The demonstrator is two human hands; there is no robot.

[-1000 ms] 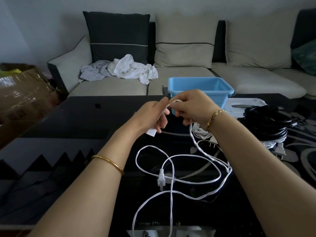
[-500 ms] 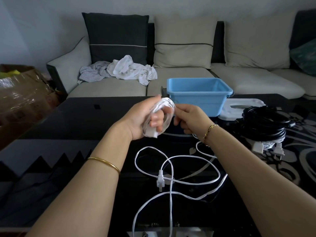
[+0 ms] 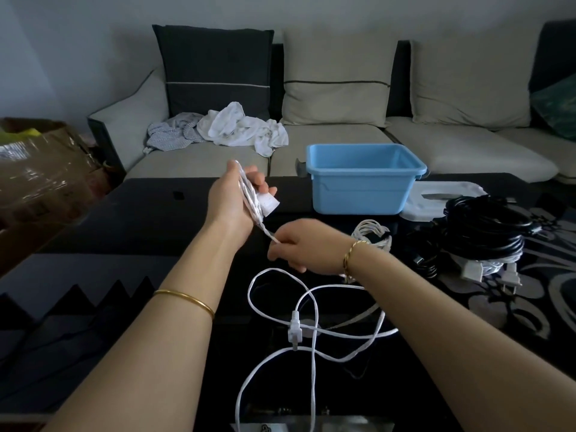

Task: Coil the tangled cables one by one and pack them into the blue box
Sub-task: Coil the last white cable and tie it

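My left hand (image 3: 232, 198) is raised above the black table and grips a small coil of the white cable (image 3: 314, 328), wound around the palm, with a white end piece sticking out. My right hand (image 3: 300, 249) sits lower and pinches the same cable just below the coil. The rest of that cable lies in loose loops on the table in front of me, with a white plug in the middle. The blue box (image 3: 363, 179) stands open at the table's far edge. A small white bundled cable (image 3: 372, 233) lies beyond my right wrist.
A pile of black cables (image 3: 486, 232) with white plugs lies at the right. A white lid (image 3: 442, 198) rests beside the box. A sofa with cushions and crumpled clothes (image 3: 230, 127) stands behind the table. A cardboard box (image 3: 37, 163) is at the left.
My left hand rose and moved left with the coil on it. My right hand dropped down and toward me, drawing the cable taut below the coil.
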